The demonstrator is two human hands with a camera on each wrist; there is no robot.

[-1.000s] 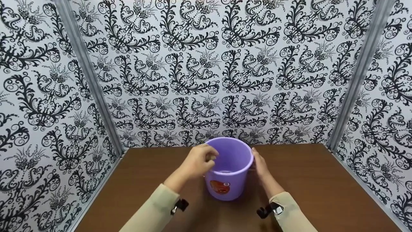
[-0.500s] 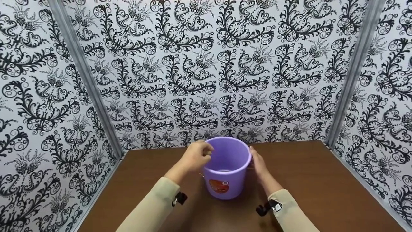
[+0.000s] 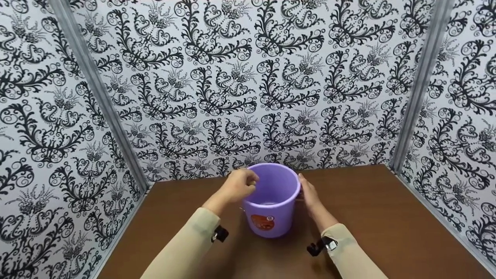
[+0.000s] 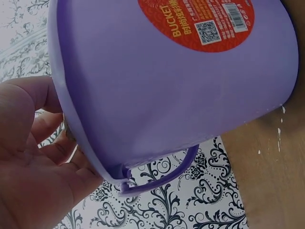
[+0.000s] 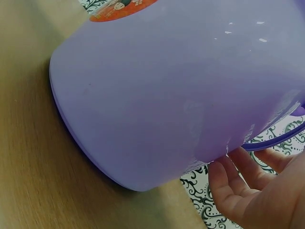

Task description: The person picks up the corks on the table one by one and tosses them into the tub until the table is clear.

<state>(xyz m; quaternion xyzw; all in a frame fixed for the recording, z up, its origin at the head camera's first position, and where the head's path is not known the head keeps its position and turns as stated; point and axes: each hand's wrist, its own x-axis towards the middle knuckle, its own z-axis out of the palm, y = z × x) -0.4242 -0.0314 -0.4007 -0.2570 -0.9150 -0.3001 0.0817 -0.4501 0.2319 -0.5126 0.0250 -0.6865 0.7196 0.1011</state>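
A purple bucket (image 3: 275, 221) with a red-orange label (image 4: 205, 24) stands upright on the table. My left hand (image 3: 238, 185) is at its left rim, fingers curled over the opening. In the left wrist view a small brownish thing (image 4: 69, 131) shows at those fingertips, mostly hidden behind the rim, so its kind cannot be told. Against the bucket's right side rests my right hand (image 3: 312, 197). Its lightly bent fingers (image 5: 228, 191) touch the wall beside the lowered purple handle (image 5: 279, 140). Part of the bucket's inside is hidden from the head view.
The brown wooden table (image 3: 368, 213) spreads around the bucket. Patterned black-and-white walls (image 3: 232, 77) stand behind it and at both sides, with grey corner strips (image 3: 416, 89). Each wrist wears a black camera mount (image 3: 316, 248).
The head view has shifted slightly, so bucket and hands appear a little further left. Both hands keep nearly the same places on the bucket; the left fingers shift only slightly.
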